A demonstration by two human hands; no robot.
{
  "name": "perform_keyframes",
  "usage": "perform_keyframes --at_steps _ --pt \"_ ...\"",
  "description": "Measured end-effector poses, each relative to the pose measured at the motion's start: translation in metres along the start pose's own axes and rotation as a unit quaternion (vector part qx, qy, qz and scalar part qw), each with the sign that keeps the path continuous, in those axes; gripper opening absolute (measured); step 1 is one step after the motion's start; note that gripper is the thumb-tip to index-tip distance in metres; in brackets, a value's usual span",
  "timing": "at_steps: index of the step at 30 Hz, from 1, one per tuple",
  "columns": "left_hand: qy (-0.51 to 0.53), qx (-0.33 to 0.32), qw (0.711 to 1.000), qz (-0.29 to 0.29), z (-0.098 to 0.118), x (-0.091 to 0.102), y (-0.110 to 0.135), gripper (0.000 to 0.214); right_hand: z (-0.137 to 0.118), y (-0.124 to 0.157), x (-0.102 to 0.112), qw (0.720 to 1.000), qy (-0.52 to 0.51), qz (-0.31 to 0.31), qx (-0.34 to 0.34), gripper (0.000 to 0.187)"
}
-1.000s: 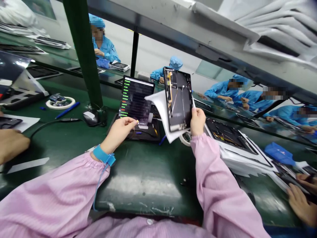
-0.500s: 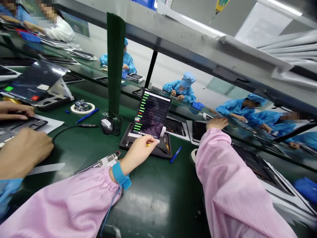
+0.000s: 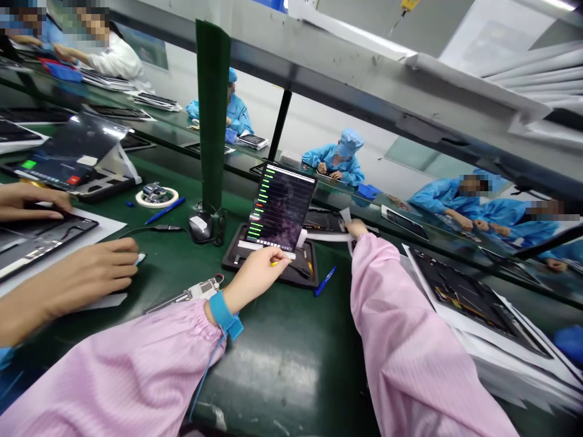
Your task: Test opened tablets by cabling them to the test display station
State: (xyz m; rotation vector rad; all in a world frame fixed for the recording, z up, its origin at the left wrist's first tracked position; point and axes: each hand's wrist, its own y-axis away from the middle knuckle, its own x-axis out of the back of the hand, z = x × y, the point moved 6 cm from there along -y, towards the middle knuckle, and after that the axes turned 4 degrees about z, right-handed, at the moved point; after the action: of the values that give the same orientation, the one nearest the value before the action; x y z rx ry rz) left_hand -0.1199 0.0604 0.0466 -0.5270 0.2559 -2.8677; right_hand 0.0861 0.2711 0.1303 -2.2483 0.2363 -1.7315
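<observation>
My left hand (image 3: 260, 270), a blue strap (image 3: 223, 312) round its wrist, pinches a small yellow piece (image 3: 274, 263) at the front of a black tray (image 3: 232, 258). What kind of piece it is I cannot make out. Propped up in that tray is a lit tablet screen (image 3: 282, 206) with green and red marks. Beyond the tray, the fingers of my right hand (image 3: 357, 229) are closed at an upright white paper flap (image 3: 347, 215), beside a black tablet housing (image 3: 323, 220). A circuit board with a battery-like pack (image 3: 200, 292) rests left of my left wrist.
A blue pen (image 3: 325, 281) lies right of the tray. To its left stand a black mouse (image 3: 200, 226) and a green post (image 3: 212, 115). A co-worker's hand (image 3: 98, 270) works at the left. Housings on paper (image 3: 473, 297) are stacked at right, under an overhead shelf (image 3: 364, 73).
My right hand has moved left, toward the black housing, and a raised white paper flap now shows at its fingers. My left hand has stayed put. The co-worker's near hand has shifted right.
</observation>
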Motion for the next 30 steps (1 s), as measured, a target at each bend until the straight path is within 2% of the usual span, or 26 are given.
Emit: perform_keyframes --at_steps 2,4,7,9,10,12,13,15,16,18,19,20,22,23,24,25,27,28,30 --pt "0.002 -0.005 1.0 0.0 -0.001 0.001 -0.001 0.019 -0.011 -0.001 0.033 0.999 0.005 0.032 0.0 0.022" --pt "0.008 -0.008 1.0 0.002 -0.002 0.002 -0.002 0.02 -0.023 0.009 0.076 0.996 0.012 0.088 0.016 0.014" --pt "0.025 -0.001 1.0 0.005 -0.002 0.005 -0.002 0.024 -0.028 0.05 0.156 0.97 0.053 0.218 0.097 0.014" --pt "0.033 0.003 0.999 0.009 -0.003 0.006 -0.002 0.026 -0.004 0.086 0.204 0.948 0.056 0.298 0.096 0.014" --pt "0.034 0.005 0.999 0.01 -0.003 0.007 -0.002 0.027 0.016 0.104 0.222 0.946 0.032 0.314 0.076 0.015" --pt "0.04 0.012 0.999 0.011 -0.004 0.008 -0.003 0.029 0.06 0.136 0.241 0.949 -0.068 0.306 0.043 0.022" --pt "0.044 0.014 0.999 0.012 -0.004 0.01 -0.003 0.03 0.079 0.151 0.241 0.955 -0.095 0.28 0.032 0.022" --pt "0.049 0.006 0.998 0.026 -0.001 0.016 -0.004 0.031 0.105 0.181 0.221 0.971 -0.123 0.206 0.014 0.018" --pt "0.048 -0.001 0.998 0.041 0.001 0.022 -0.004 0.03 0.113 0.198 0.203 0.976 -0.145 0.162 -0.004 0.016" --pt "0.045 -0.011 0.996 0.081 0.004 0.035 -0.006 0.03 0.123 0.234 0.156 0.965 -0.236 0.092 -0.073 0.018" --pt "0.046 -0.01 0.994 0.1 0.005 0.041 -0.006 0.029 0.124 0.252 0.133 0.959 -0.256 0.084 -0.09 0.024" --pt "0.052 -0.003 0.992 0.113 0.006 0.046 -0.005 0.029 0.126 0.269 0.107 0.947 -0.291 0.061 -0.118 0.027" --pt "0.076 0.016 0.99 0.114 0.006 0.048 -0.003 0.027 0.131 0.3 0.057 0.891 -0.409 0.01 -0.198 0.032" --pt "0.088 0.025 0.991 0.095 0.007 0.045 -0.001 0.026 0.132 0.31 0.041 0.876 -0.436 -0.011 -0.207 0.034" --pt "0.094 0.033 0.993 0.063 0.008 0.039 0.001 0.026 0.132 0.317 0.03 0.874 -0.442 -0.033 -0.198 0.035" --pt "0.09 0.038 0.995 0.021 0.008 0.03 0.004 0.025 0.131 0.321 0.025 0.892 -0.415 -0.055 -0.168 0.034" --pt "0.05 0.033 0.995 -0.077 0.01 0.01 0.012 0.023 0.126 0.319 0.029 0.952 -0.283 -0.08 -0.084 0.035" --pt "0.018 0.027 0.991 -0.128 0.01 -0.001 0.017 0.022 0.12 0.314 0.037 0.977 -0.199 -0.066 -0.039 0.036" --pt "-0.041 0.022 0.976 -0.214 0.008 -0.02 0.026 0.022 0.096 0.303 0.051 0.995 -0.078 -0.013 0.062 0.033"
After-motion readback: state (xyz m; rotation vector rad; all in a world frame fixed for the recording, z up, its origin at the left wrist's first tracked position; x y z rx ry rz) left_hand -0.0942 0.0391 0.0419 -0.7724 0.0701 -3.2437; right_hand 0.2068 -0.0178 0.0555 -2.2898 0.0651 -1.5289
